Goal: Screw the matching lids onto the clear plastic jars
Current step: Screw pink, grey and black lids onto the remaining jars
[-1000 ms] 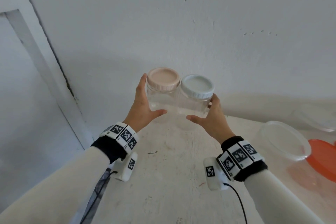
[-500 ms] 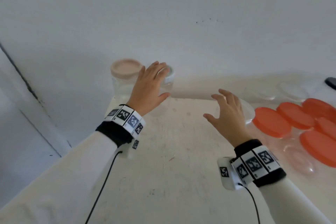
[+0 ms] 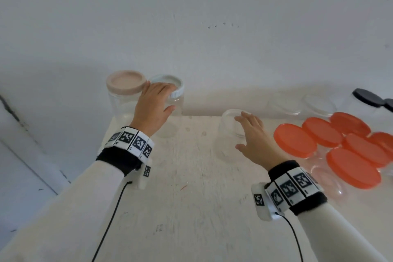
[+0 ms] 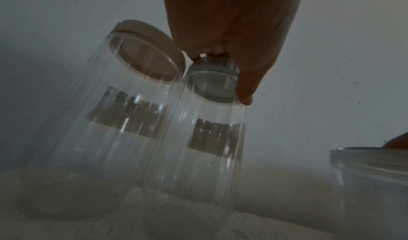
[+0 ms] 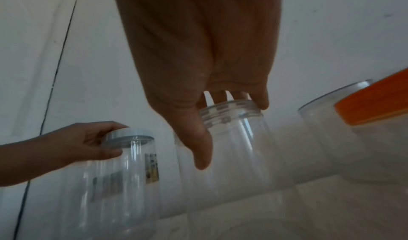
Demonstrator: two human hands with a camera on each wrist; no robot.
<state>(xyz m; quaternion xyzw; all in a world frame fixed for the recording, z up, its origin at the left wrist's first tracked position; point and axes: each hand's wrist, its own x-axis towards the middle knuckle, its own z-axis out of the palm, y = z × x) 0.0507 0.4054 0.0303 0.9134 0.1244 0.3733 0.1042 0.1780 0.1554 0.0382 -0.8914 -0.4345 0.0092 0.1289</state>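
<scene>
Two clear jars stand at the table's back left, one under a pink lid (image 3: 125, 83) (image 4: 141, 34), one under a white lid (image 3: 177, 89) (image 5: 130, 137). My left hand (image 3: 161, 95) (image 4: 220, 79) (image 5: 112, 139) lies over the white lid, fingers on top and thumb curled under its rim, gripping it. A lidless clear jar (image 3: 227, 144) (image 5: 238, 156) stands mid-table. My right hand (image 3: 242, 130) (image 5: 232, 134) hovers over it with spread fingers; the fingertips reach its threaded rim and the thumb hangs in front of its wall.
Several clear jars with orange lids (image 3: 295, 140) crowd the right side of the white table (image 3: 191, 198). Lidless clear jars (image 3: 319, 104) and black lids (image 3: 365, 97) stand behind them. The wall runs close behind, and the table's left edge lies beside the pink-lidded jar.
Both lidded jars, held up a second ago, now stand at the back left. My right hand has let go and moved forward onto the open jar; my left stays on the white lid.
</scene>
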